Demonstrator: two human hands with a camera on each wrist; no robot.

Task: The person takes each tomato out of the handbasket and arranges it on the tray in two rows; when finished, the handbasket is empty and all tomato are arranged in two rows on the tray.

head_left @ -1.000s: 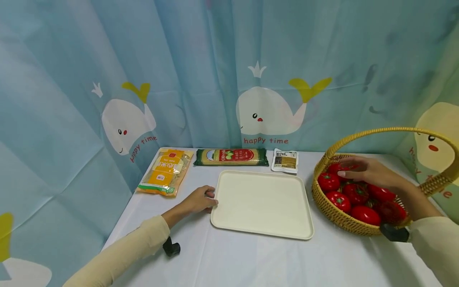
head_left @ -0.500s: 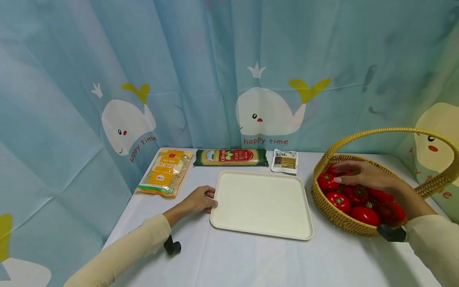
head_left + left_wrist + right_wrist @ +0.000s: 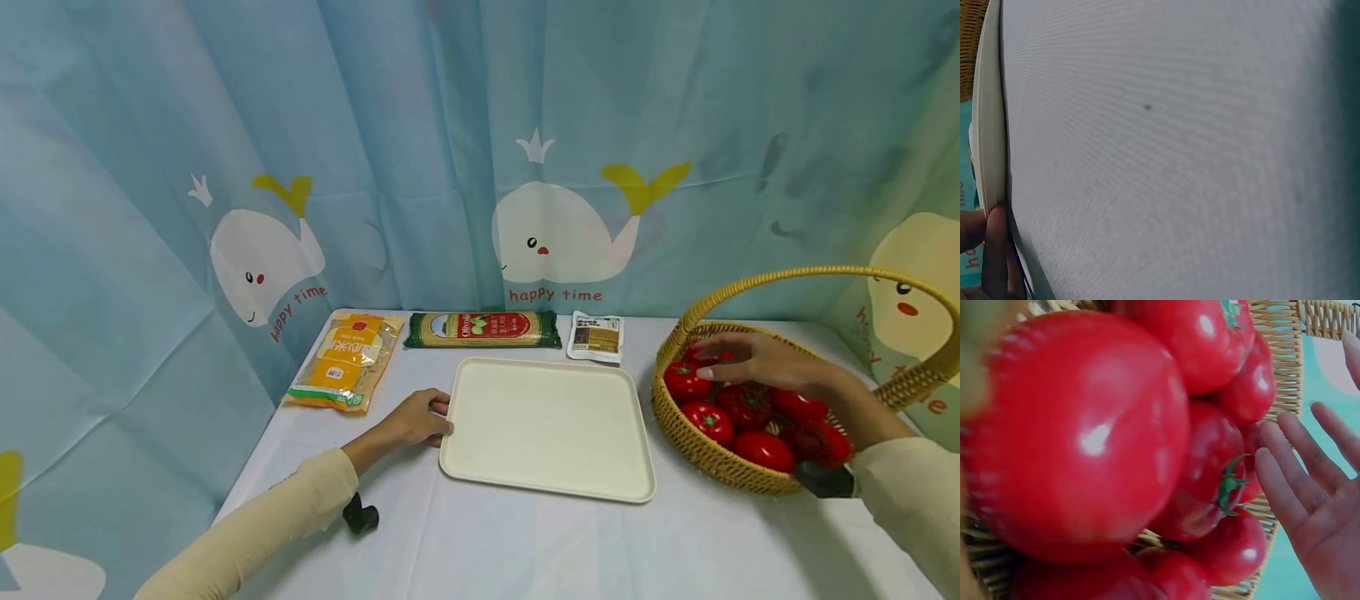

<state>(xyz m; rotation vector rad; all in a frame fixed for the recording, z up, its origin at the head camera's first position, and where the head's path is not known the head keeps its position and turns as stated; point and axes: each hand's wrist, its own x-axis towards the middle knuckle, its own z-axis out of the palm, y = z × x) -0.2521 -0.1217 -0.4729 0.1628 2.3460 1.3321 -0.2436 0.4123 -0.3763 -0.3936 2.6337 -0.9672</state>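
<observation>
At the left edge of a cream rectangular tray (image 3: 551,429), my left hand (image 3: 415,419) pinches the rim between thumb and fingers. The left wrist view shows the fingers (image 3: 995,250) at the end of the tray's edge (image 3: 990,125), close over the cloth. On the right stands a wicker basket (image 3: 693,454) with several shiny red tomatoes (image 3: 708,422). My right hand (image 3: 768,364) hovers over the basket's far left part, palm down. From the right wrist its fingers (image 3: 1285,484) look spread and fairly straight beside a tomato (image 3: 1207,475) with a green stem, gripping nothing.
Along the back lie a yellow food packet (image 3: 347,358), a green-and-red pasta pack (image 3: 483,329) and a small white pouch (image 3: 596,336). The basket's tall handle (image 3: 795,272) arches over the right forearm. A whale-print curtain (image 3: 420,167) hangs behind the white-clothed table (image 3: 487,542).
My right hand has sunk slightly toward the tomatoes compared with a second ago. The left hand and tray stay in place.
</observation>
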